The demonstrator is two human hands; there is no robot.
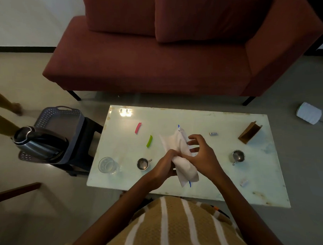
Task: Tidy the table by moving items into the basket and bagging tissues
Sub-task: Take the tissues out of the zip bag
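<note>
White tissues (173,143) sit partly inside a clear zip bag with a blue edge (186,169), held above the middle of the pale table (203,120). My left hand (163,165) grips the tissues and bag from the left. My right hand (202,154) touches the bag from the right with fingers spread. The grey perforated basket (61,115) stands on a dark stool left of the table, with a steel kettle (38,143) leaning in it. On the table lie a pink clip (138,128), a green clip (149,140), a glass (108,165) and two steel cups (143,163) (238,156).
A brown napkin holder (250,131) stands at the table's right. Two small white items (213,133) (244,182) lie on the table. A red sofa (154,57) is behind the table. A tissue roll (309,113) lies on the floor at right. Another person's legs (3,110) are at far left.
</note>
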